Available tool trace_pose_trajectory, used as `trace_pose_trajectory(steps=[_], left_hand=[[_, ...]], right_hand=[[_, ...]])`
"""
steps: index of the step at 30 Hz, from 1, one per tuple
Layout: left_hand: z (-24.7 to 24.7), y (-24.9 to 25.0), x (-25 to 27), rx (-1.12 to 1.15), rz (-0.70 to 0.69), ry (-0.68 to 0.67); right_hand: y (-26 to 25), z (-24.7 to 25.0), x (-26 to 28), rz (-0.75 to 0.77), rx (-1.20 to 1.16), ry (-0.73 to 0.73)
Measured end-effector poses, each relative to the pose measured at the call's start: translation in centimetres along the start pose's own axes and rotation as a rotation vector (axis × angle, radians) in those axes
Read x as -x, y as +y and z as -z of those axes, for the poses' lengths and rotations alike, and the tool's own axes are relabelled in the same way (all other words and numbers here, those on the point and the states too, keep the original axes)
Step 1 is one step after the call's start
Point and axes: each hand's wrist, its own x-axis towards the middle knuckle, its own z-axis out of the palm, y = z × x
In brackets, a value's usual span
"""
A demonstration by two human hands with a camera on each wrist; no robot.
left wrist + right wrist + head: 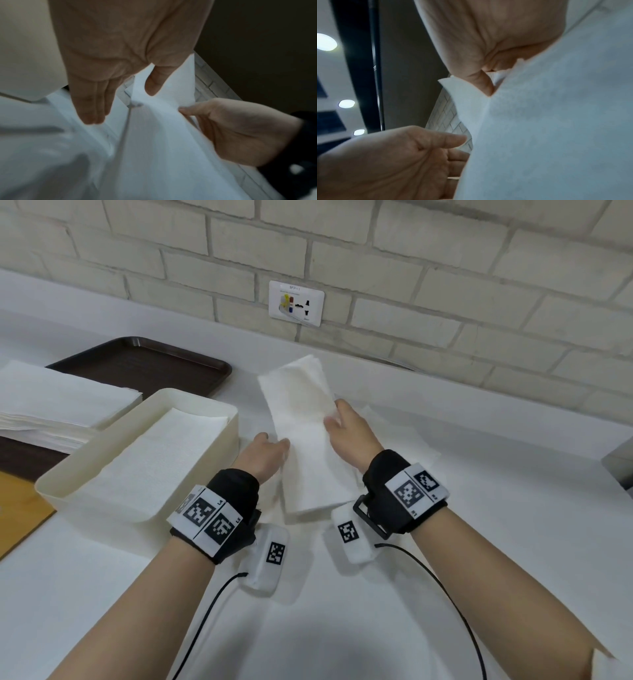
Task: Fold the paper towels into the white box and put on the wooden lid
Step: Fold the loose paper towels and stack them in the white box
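A folded white paper towel (pixel 305 436) is held up above the counter, long side running away from me. My left hand (pixel 278 445) holds its left edge, thumb (pixel 153 83) on the front and fingers (pixel 455 158) behind. My right hand (pixel 334 415) pinches the right edge further up, with its thumb (pixel 482 82) on the sheet. To the left stands the white box (pixel 219 405), with folded towels lying flat inside. The wooden lid (pixel 20 508) lies at the far left edge.
A stack of unfolded towels (pixel 58 402) rests on a dark brown tray (pixel 154 361) behind the box. Another white sheet (pixel 407 440) lies flat on the counter under my right hand. A brick wall with a socket plate (pixel 296 302) bounds the counter's far side.
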Motion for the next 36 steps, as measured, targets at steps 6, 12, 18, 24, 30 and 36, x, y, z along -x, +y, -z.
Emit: trace_pose_trajectory(steps=[6, 12, 18, 24, 30, 36], left_hand=[[1.1, 0.2, 1.8, -0.047, -0.147, 0.015], [4.4, 0.5, 4.6, -0.166, -0.278, -0.002], [8.3, 0.2, 7.2, -0.106, -0.279, 0.059], [13.1, -0.8, 7.9, -0.084, -0.273, 0.221], [16.3, -2.1, 7.7, -0.064, -0.170, 0.289], [16.4, -3.9, 5.4, -0.431, -0.037, 0.336]], right_hand=[[-0.2, -1.8, -1.3, -0.224, -0.388, -0.063], [-1.5, -2.2, -2.0, -0.156, -0.608, -0.069], [-3.6, -3.0, -3.3, 0.082, -0.524, -0.060], [-5.9, -4.7, -4.5, 0.276, -0.343, -0.095], [-8.6, -6.6, -6.1, 0.418, -0.095, -0.045], [-10.2, -9.3, -7.6, 0.488, 0.313, -0.197]])
